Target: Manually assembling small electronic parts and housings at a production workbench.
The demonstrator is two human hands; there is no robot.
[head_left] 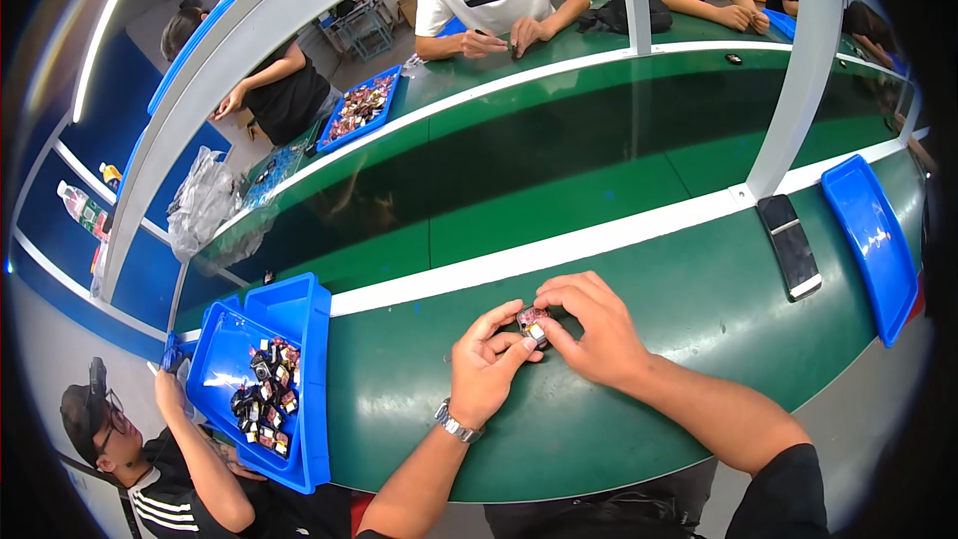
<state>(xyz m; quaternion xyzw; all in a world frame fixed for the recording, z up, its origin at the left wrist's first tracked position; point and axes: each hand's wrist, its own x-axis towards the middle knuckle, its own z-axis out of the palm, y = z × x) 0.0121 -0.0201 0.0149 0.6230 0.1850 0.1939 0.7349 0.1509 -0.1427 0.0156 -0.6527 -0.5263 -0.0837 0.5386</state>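
Note:
A small electronic assembly, with a dark case, reddish inside parts and a white-and-yellow piece, is held above the green table. My left hand grips it from the left between thumb and fingers, and a metal-banded watch sits on that wrist. From the right, my right hand pinches the same assembly, its thumb against the white piece and its index finger at the upper edge. The fingers partly cover the assembly, so its finer details cannot be made out.
To my left, stacked blue trays hold several similar small assemblies. A dark phone-like device and another blue tray lie at the right. A white-edged rail and grey posts separate me from co-workers across the bench; another person sits at lower left.

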